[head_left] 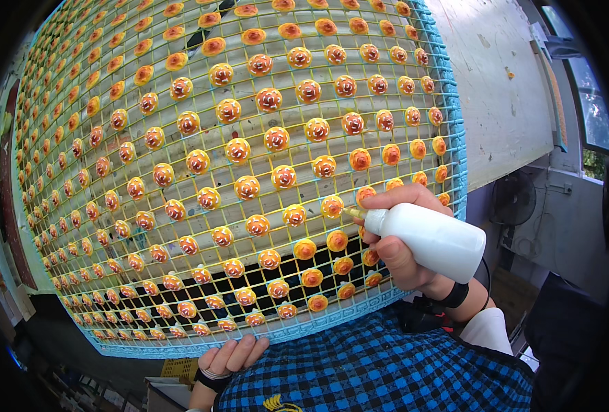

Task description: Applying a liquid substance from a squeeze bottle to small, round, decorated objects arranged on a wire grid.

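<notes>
A large mesh rack (pixel 387 300) with a light-blue border lies across the view, its yellowish grid dotted with rows of small round orange-brown flower-shaped pieces (pixel 277 139). Many of these carry short white strokes; those at the top and toward the lower right are plain orange. My right hand (pixel 404 254) is closed around a white squeeze bottle (pixel 431 240), tilted so its narrow nozzle (pixel 352 213) points left. The tip meets or nearly meets one white-marked piece (pixel 332 206). At the near border my left hand (pixel 234 356) curls its fingers over the edge; its thumb is hidden.
Under the rack is a pale, paint-spotted table (pixel 497 89), reaching out to the right. A fan (pixel 514 199) stands beyond its right side. My blue-and-black checked apron (pixel 359 364) lies close below the near border. A yellow crate (pixel 181 369) shows at lower left.
</notes>
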`<action>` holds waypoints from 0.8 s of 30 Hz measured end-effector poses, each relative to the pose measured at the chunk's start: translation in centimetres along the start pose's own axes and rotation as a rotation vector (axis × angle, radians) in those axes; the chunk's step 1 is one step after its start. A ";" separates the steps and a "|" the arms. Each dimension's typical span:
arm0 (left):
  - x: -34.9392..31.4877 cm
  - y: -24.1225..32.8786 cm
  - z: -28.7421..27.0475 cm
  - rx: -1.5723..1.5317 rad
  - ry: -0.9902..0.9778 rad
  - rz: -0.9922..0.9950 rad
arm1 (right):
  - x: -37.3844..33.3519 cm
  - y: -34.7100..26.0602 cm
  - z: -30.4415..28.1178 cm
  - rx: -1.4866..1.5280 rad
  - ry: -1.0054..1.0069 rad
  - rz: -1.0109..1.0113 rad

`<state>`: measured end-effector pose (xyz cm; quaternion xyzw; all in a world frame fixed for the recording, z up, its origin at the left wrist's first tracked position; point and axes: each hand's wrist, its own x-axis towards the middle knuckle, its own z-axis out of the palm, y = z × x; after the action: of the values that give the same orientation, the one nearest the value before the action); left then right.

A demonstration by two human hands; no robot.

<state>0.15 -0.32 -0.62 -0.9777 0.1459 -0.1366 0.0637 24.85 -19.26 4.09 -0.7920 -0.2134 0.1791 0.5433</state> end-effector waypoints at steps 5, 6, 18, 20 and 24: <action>0.0 0.0 0.4 0.015 0.048 0.004 | -0.1 0.4 0.0 0.045 0.011 -0.005; 0.0 0.0 0.4 0.009 0.039 -0.001 | -0.2 0.1 -0.1 0.062 0.008 0.010; -0.1 0.1 -0.2 -0.010 -0.029 -0.001 | -0.2 0.1 -0.1 0.038 0.017 -0.003; -0.2 0.1 -0.1 -0.001 -0.025 -0.001 | -0.1 0.2 -0.2 0.011 0.010 -0.015; -0.2 0.1 0.2 0.014 0.000 -0.005 | -0.2 0.1 -0.3 0.029 0.006 -0.015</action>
<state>-0.06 -0.36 -0.86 -0.9776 0.1427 -0.1378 0.0702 24.82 -19.62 4.05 -0.7829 -0.2153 0.1756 0.5566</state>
